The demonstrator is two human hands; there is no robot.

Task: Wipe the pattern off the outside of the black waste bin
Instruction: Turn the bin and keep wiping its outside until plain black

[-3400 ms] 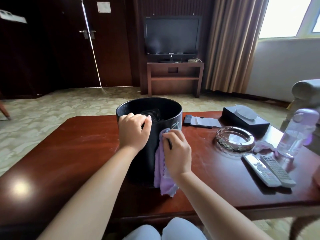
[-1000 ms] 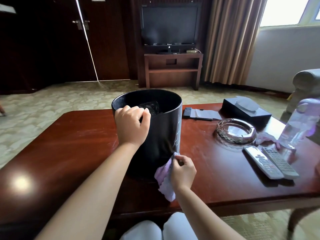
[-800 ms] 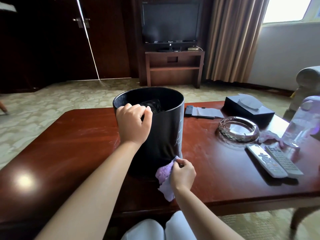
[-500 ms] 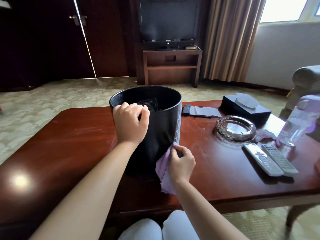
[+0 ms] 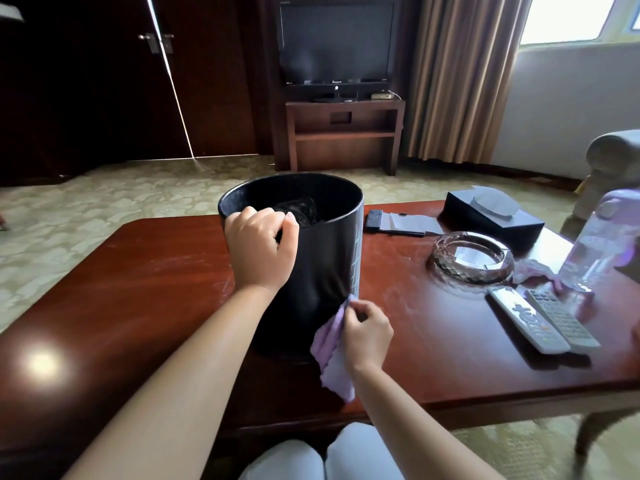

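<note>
While the left hand (image 5: 260, 247) keeps gripping the rim, the right hand (image 5: 366, 336), fingers pinching the purple cloth (image 5: 331, 355), has climbed slightly up the black waste bin (image 5: 322, 268), whose pale pattern (image 5: 356, 261) remains above.

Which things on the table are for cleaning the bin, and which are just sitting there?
For the job: black waste bin, purple cloth, left hand, right hand.

Just lying about: glass ashtray, two remotes, water bottle, black box.
</note>
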